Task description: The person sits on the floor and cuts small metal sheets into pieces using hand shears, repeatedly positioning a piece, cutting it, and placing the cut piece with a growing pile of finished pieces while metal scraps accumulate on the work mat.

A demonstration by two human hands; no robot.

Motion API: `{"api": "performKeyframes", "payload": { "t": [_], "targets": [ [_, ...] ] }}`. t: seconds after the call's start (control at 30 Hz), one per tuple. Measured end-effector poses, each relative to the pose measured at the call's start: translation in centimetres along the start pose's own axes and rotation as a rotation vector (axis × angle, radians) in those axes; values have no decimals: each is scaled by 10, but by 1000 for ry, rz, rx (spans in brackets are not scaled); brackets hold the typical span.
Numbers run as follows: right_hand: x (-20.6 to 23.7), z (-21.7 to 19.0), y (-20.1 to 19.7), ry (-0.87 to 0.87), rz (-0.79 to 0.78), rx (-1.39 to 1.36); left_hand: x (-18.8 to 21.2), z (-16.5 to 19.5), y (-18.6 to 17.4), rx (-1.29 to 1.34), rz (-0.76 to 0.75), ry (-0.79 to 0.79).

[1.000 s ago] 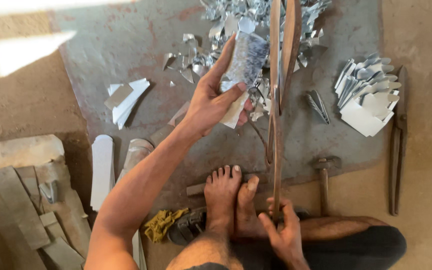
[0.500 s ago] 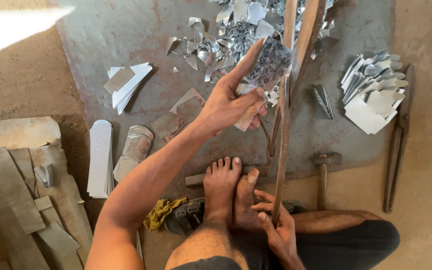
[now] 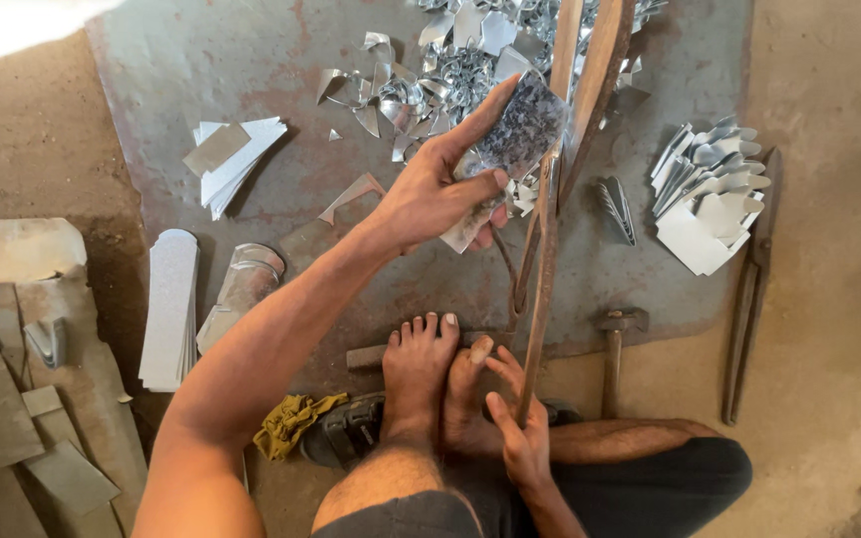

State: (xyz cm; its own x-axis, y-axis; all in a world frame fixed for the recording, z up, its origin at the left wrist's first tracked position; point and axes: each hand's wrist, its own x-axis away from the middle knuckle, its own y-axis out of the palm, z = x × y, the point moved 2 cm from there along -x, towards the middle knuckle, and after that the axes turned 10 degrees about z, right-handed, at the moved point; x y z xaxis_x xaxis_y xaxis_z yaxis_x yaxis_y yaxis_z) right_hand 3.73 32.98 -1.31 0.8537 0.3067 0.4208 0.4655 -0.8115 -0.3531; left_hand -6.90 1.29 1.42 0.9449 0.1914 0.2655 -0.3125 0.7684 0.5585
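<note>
My left hand [image 3: 435,189] holds a flat piece of galvanised sheet metal [image 3: 515,134] and presses it against the blades of long, rusty metal shears [image 3: 550,214]. The shears stand upright in front of me, over a worn metal floor plate [image 3: 251,70]. My right hand [image 3: 520,423] grips the lower handle of the shears close to my bare feet [image 3: 440,374], which rest at the near edge of the plate.
Shiny offcuts [image 3: 450,70] lie heaped at the far side. Stacks of cut sheet pieces lie to the right [image 3: 710,194] and to the left [image 3: 231,159], with rounded strips [image 3: 169,309] nearer. A hammer [image 3: 615,349], long tongs [image 3: 749,289], a yellow rag [image 3: 291,418] and flat slabs [image 3: 12,399] surround me.
My left hand has moved the sheet piece to the right, up against the shear blades. My right hand has stayed on the lower handle.
</note>
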Motion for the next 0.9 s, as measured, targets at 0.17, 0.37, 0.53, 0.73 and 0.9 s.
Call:
{"api": "performKeyframes", "payload": {
  "t": [0.17,0.37,0.53,0.73,0.9],
  "targets": [
    [2,10,-1,-64,37,64,-3,-5,-8,-2,-55,16],
    [-20,27,4,-250,92,74,-15,-9,-19,-32,-171,70],
    [-10,20,-2,-171,95,196,-15,-3,-25,-91,-249,104],
    [-3,12,0,-57,31,-10,-25,1,-37,-190,-325,98],
    [-23,22,6,-220,18,28,-55,23,-51,-535,-480,233]
  ]
}}
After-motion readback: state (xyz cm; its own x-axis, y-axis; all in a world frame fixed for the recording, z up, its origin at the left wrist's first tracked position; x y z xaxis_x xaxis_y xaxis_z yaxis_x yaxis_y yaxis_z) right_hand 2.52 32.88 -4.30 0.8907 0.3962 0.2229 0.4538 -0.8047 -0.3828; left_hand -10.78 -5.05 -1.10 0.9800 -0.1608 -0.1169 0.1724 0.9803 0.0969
